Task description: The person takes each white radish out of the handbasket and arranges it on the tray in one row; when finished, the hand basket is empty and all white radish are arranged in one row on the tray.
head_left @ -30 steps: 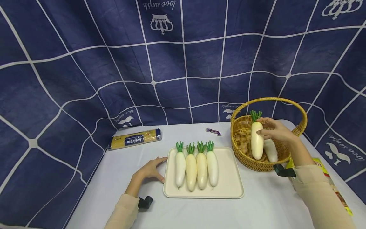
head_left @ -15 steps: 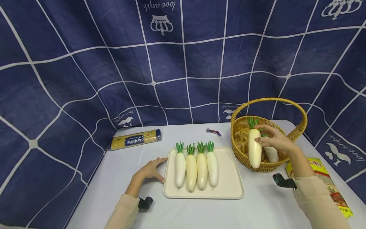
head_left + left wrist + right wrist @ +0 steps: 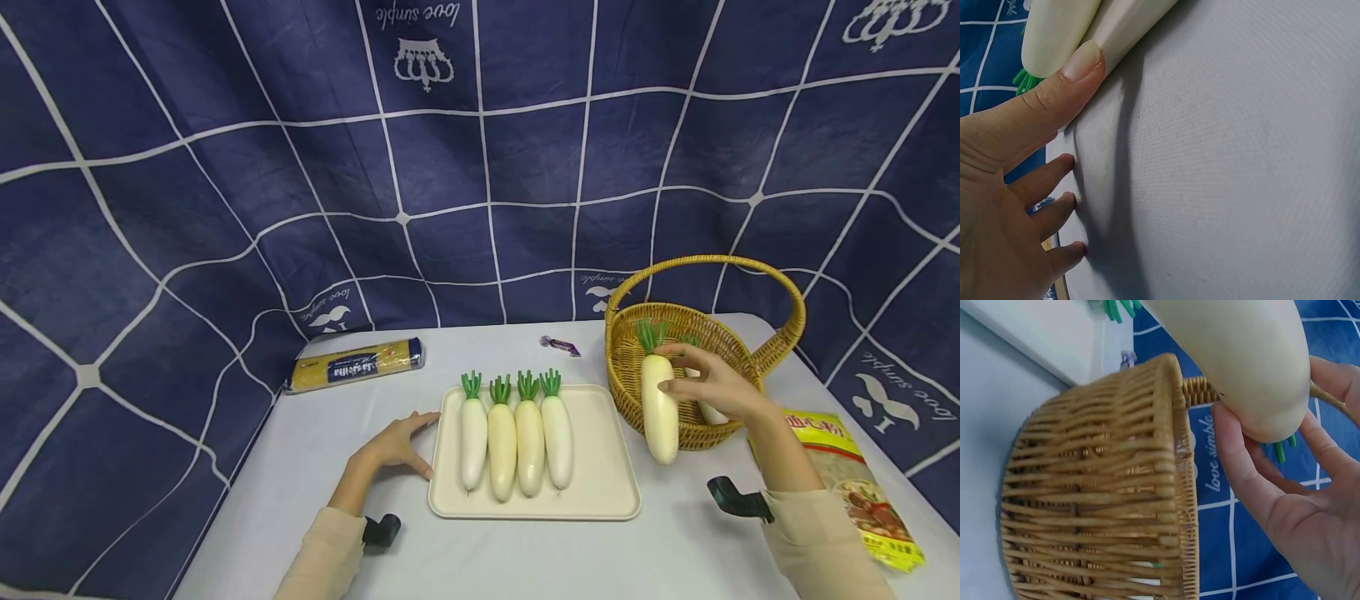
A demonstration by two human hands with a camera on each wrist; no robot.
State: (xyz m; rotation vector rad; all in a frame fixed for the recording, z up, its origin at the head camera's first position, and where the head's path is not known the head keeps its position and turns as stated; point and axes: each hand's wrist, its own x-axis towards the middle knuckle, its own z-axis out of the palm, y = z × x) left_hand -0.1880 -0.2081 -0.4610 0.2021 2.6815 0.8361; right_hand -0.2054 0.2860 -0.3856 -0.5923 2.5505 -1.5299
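My right hand (image 3: pixel 716 383) pinches a white radish (image 3: pixel 660 408) with green leaf stubs near its top end. The radish hangs over the front left rim of a wicker basket (image 3: pixel 624 367); in the right wrist view thumb and fingers grip the radish (image 3: pixel 1254 369) from either side. Another white radish (image 3: pixel 708 410) lies in the basket, partly hidden by the hand. On the left, my left hand (image 3: pixel 393 442) touches the edge of a cream tray (image 3: pixel 592 454), fingers spread and fairly straight. Several white radishes (image 3: pixel 501 450) lie side by side on that tray, leaves toward the back.
A pasta packet (image 3: pixel 356 365) lies at the back left. A small purple-wrapped candy (image 3: pixel 560 345) sits behind the tray. To the right of the basket lies a yellow food bag (image 3: pixel 855 483), partly under the right forearm. A blue checked curtain (image 3: pixel 450 167) surrounds the table.
My right hand has drawn the radish out of the basket's inside, leftward and toward me past the front rim. The left hand and the tray have stayed put.
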